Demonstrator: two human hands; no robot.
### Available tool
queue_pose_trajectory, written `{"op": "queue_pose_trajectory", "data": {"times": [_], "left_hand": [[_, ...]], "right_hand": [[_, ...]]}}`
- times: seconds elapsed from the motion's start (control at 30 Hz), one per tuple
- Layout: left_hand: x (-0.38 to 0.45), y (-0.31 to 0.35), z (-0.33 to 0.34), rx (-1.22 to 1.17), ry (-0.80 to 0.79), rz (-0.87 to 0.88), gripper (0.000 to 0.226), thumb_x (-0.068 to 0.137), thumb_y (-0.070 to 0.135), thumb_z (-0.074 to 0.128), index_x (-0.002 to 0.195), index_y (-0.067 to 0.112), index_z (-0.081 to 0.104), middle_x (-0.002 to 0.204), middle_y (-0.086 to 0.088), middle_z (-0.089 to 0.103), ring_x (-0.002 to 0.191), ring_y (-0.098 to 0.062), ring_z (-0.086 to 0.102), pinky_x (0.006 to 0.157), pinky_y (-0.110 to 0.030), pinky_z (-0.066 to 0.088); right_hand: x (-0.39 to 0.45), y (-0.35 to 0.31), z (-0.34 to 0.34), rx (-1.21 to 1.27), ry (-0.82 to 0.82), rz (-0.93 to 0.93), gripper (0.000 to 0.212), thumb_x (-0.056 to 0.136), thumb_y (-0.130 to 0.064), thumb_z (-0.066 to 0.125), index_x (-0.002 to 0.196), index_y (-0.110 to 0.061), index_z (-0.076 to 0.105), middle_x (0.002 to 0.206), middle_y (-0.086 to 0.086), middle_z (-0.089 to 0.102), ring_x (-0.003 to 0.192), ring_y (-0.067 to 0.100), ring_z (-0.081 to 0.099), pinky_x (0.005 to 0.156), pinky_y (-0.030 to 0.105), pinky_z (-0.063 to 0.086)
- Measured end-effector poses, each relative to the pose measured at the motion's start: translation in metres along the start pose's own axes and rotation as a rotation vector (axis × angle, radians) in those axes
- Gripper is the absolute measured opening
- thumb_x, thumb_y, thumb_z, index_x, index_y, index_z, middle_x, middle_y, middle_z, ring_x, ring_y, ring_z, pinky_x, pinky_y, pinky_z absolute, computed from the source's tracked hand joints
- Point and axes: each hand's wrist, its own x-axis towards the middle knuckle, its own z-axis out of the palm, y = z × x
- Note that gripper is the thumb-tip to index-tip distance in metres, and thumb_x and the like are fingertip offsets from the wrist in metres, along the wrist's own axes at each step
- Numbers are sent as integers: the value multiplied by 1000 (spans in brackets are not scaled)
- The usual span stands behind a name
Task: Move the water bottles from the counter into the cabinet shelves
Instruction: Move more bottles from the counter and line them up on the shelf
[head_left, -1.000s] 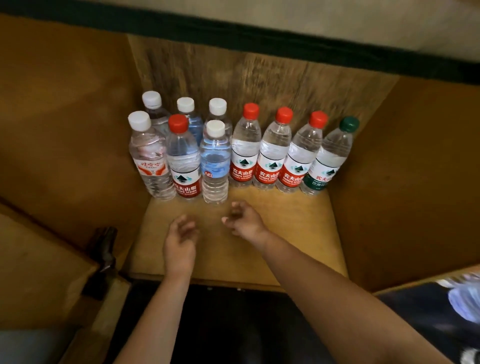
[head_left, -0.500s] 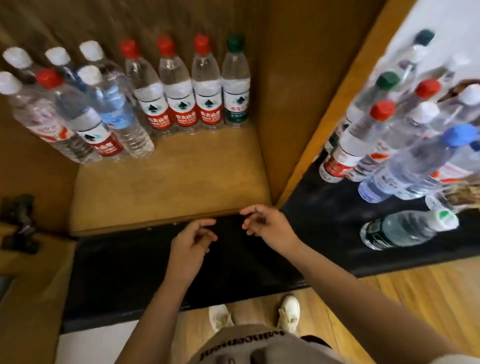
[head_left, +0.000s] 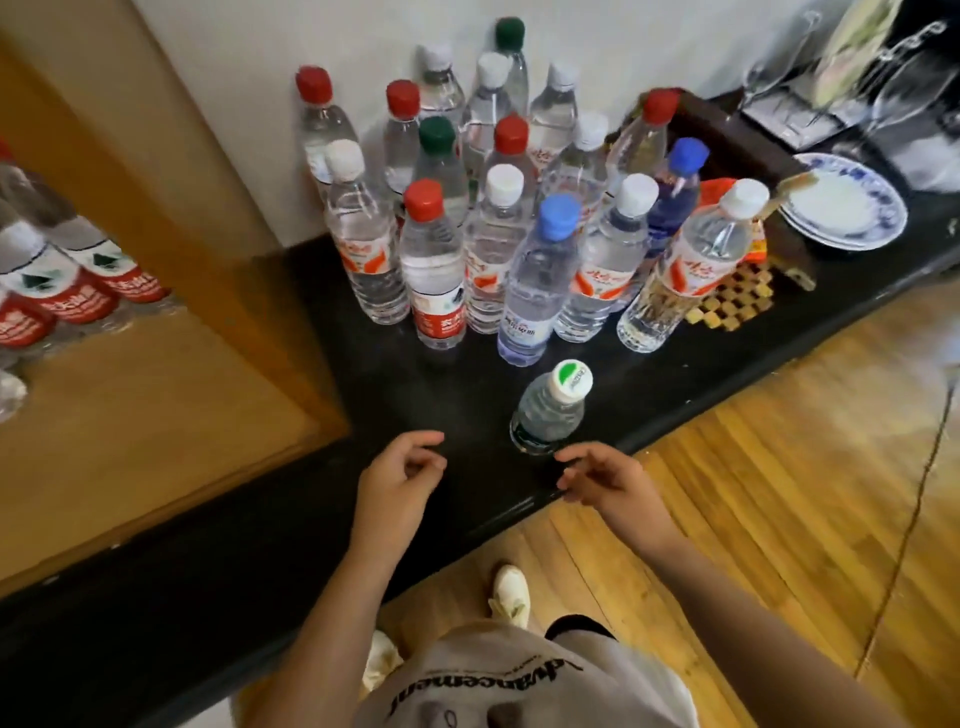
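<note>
The black table (head_left: 363, 395) runs in front of me, with the wooden cabinet shelf (head_left: 130, 415) to my left already carrying red-labelled bottles (head_left: 62, 291). A crowd of water bottles (head_left: 498, 208) stands upright by the wall; one green-capped bottle (head_left: 551, 410) stands apart near the edge. My left hand (head_left: 397, 491) and right hand (head_left: 608, 480) hover just before it, both empty, fingers loosely curled.
</note>
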Motion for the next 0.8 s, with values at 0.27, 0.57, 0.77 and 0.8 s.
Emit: {"op": "queue_pose_trajectory", "data": {"times": [0.27, 0.57, 0.77, 0.8], "left_hand": [[23, 44, 76, -90, -142, 157, 96, 59, 14, 84, 132, 46, 31, 136, 18, 35, 124, 3, 33, 95, -14, 28], [24, 50, 99, -168, -146, 155, 74, 64, 10, 81, 108, 53, 42, 114, 27, 48, 104, 18, 47, 71, 4, 39], [24, 51, 99, -158, -146, 125, 65, 68, 8, 78, 102, 51, 43, 107, 29, 48, 99, 13, 49, 67, 5, 39], [23, 52, 99, -160, -148, 125, 65, 68, 8, 78, 102, 51, 43, 107, 29, 48, 99, 14, 49, 67, 4, 39]], "right_hand": [[42, 25, -68, 124, 359, 43, 42, 84, -8, 64, 122, -13, 49, 103, 6, 57, 95, 18, 57, 87, 40, 51], [118, -14, -124, 247, 511, -118, 91, 73, -14, 77, 141, -21, 18, 146, 3, 34, 126, 11, 37, 103, 29, 33], [133, -15, -126, 264, 429, -151, 85, 75, -12, 75, 140, -20, 21, 138, 1, 44, 118, 10, 44, 94, 25, 39], [134, -13, -126, 270, 425, -154, 83, 76, -13, 74, 140, -20, 22, 137, 1, 45, 119, 11, 45, 96, 27, 40]]}}
